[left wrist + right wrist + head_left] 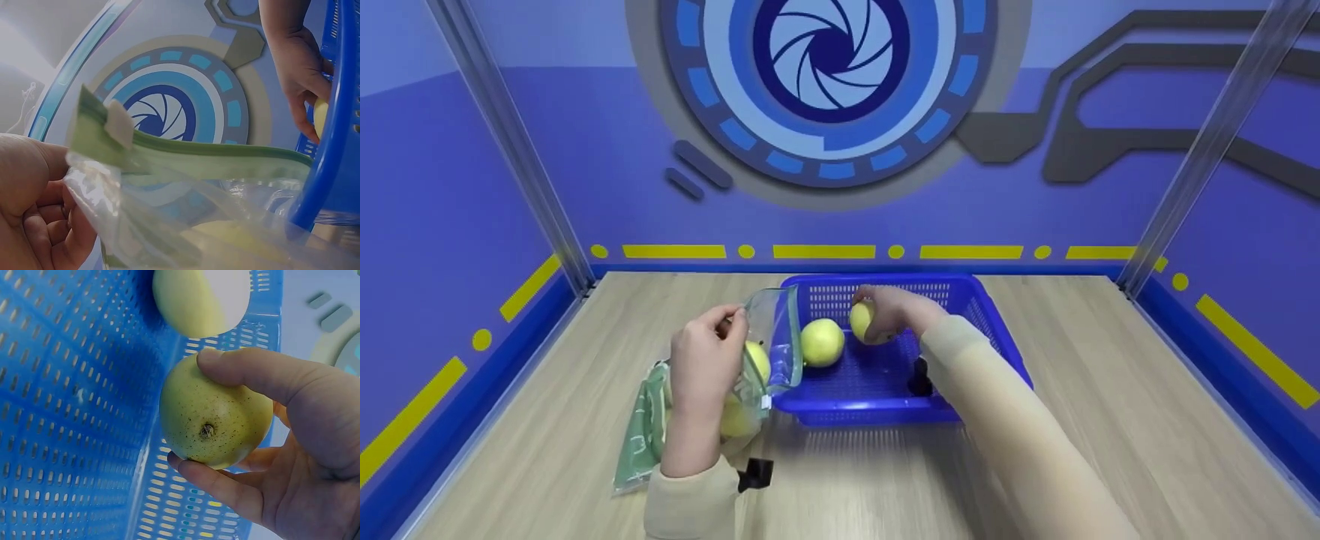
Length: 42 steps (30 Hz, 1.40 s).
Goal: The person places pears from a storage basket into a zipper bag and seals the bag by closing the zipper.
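My left hand [705, 367] pinches the top edge of a clear zip bag [639, 442] with green trim. In the left wrist view, the bag's white slider [118, 124] lies near my fingertips. Pears [741, 420] show through the plastic. My right hand [896, 309] is inside the blue basket [855, 406], gripping a yellow-green pear [216, 410]. In the right wrist view, thumb and fingers wrap its sides, with the speckled end facing the camera. Another pear [823, 343] sits in the basket to the left, beside the bag's mouth.
The basket's perforated walls rise around the pears, and its left rim [315, 185] stands against the bag's opening. Wooden tabletop [1110, 390] extends around both. Blue printed panels [840, 225] close off the back and sides, with metal posts [521, 150] at the corners.
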### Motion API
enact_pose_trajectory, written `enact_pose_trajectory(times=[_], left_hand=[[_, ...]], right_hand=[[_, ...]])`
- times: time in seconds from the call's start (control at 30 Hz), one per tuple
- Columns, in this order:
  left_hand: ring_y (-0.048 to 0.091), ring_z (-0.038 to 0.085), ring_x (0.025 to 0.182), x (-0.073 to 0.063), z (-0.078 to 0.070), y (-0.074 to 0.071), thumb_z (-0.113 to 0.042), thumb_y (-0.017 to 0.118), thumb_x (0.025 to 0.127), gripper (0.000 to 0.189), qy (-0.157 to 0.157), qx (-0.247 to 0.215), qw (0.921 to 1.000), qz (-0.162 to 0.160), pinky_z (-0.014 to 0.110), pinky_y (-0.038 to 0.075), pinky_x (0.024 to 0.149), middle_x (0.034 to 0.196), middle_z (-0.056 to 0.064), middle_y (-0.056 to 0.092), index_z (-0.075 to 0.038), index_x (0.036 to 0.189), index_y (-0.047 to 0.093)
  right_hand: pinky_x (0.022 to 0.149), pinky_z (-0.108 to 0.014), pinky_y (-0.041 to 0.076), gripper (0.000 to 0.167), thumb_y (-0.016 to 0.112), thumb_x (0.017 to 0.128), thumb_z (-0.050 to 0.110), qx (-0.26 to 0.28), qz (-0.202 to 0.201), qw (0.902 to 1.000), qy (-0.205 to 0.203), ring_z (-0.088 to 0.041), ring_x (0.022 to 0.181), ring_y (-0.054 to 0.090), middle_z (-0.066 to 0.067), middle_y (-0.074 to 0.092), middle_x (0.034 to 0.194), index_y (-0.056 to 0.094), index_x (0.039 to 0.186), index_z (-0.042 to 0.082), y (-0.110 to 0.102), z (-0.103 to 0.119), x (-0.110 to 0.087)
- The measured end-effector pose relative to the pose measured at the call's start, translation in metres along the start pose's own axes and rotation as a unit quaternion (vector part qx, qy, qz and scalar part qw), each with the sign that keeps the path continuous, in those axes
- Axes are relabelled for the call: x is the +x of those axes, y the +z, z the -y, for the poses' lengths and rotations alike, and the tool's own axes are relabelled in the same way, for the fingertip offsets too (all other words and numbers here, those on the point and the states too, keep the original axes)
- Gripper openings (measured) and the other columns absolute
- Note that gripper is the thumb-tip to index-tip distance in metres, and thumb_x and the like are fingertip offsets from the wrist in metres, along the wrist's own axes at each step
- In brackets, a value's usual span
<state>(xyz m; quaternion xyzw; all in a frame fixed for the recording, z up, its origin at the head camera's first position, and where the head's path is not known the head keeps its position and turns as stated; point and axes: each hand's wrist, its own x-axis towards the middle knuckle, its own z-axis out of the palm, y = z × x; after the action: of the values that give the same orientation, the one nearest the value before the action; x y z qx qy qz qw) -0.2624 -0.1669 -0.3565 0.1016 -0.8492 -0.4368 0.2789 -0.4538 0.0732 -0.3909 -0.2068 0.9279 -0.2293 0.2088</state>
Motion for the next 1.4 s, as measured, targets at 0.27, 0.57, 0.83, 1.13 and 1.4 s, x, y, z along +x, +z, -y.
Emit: enact_pose_trajectory(times=[0.27, 0.57, 0.83, 1.13, 1.4], left_hand=[[0.05, 0.014, 0.058, 0.0, -0.001, 0.0, -0.018, 0.063, 0.1, 0.024, 0.001, -0.001, 1.0, -0.001, 0.025, 0.04, 0.055, 0.076, 0.009, 0.067, -0.003, 0.109, 0.079], [0.049, 0.014, 0.059, 0.0, 0.002, 0.002, -0.015, 0.063, 0.099, 0.022, 0.027, 0.0, 0.9996, -0.01, 0.024, 0.039, 0.056, 0.073, 0.01, 0.066, 0.0, 0.106, 0.079], [0.049, 0.014, 0.058, 0.0, 0.001, 0.002, -0.015, 0.062, 0.1, 0.023, 0.016, -0.005, 0.9998, -0.005, 0.023, 0.038, 0.054, 0.073, 0.009, 0.065, -0.001, 0.107, 0.079], [0.048, 0.014, 0.058, -0.001, 0.0, 0.0, -0.018, 0.063, 0.1, 0.024, 0.002, -0.002, 1.0, 0.002, 0.023, 0.037, 0.053, 0.073, 0.008, 0.063, -0.002, 0.109, 0.079], [0.049, 0.015, 0.059, -0.001, 0.0, 0.001, -0.017, 0.062, 0.1, 0.024, 0.008, 0.003, 0.9999, -0.005, 0.025, 0.038, 0.056, 0.073, 0.008, 0.064, -0.002, 0.107, 0.079]], right_hand=[[0.073, -0.033, 0.054, 0.078, 0.076, 0.077, 0.004, 0.006, -0.007, 0.9999, -0.011, -0.018, 0.078, 0.056, -0.016, 0.059, 0.119, 0.05, 0.148, 0.02, -0.011, 0.003, -0.004], [0.07, -0.035, 0.053, 0.077, 0.077, 0.079, 0.006, 0.011, -0.001, 0.9997, -0.021, -0.017, 0.075, 0.055, -0.016, 0.057, 0.117, 0.049, 0.149, 0.022, -0.018, 0.003, -0.008], [0.064, -0.028, 0.052, 0.077, 0.08, 0.079, 0.007, 0.033, 0.0, 0.9991, -0.027, -0.018, 0.076, 0.057, -0.017, 0.057, 0.122, 0.049, 0.149, 0.02, -0.025, 0.004, -0.01], [0.07, -0.03, 0.056, 0.071, 0.082, 0.08, 0.011, 0.047, -0.012, 0.9983, -0.032, -0.026, 0.095, 0.061, -0.019, 0.057, 0.131, 0.054, 0.143, 0.025, -0.027, 0.002, -0.014], [0.075, -0.037, 0.06, 0.069, 0.08, 0.083, 0.013, 0.086, -0.022, 0.9934, -0.072, -0.031, 0.107, 0.063, -0.023, 0.059, 0.131, 0.052, 0.145, 0.023, -0.028, 0.0, -0.02]])
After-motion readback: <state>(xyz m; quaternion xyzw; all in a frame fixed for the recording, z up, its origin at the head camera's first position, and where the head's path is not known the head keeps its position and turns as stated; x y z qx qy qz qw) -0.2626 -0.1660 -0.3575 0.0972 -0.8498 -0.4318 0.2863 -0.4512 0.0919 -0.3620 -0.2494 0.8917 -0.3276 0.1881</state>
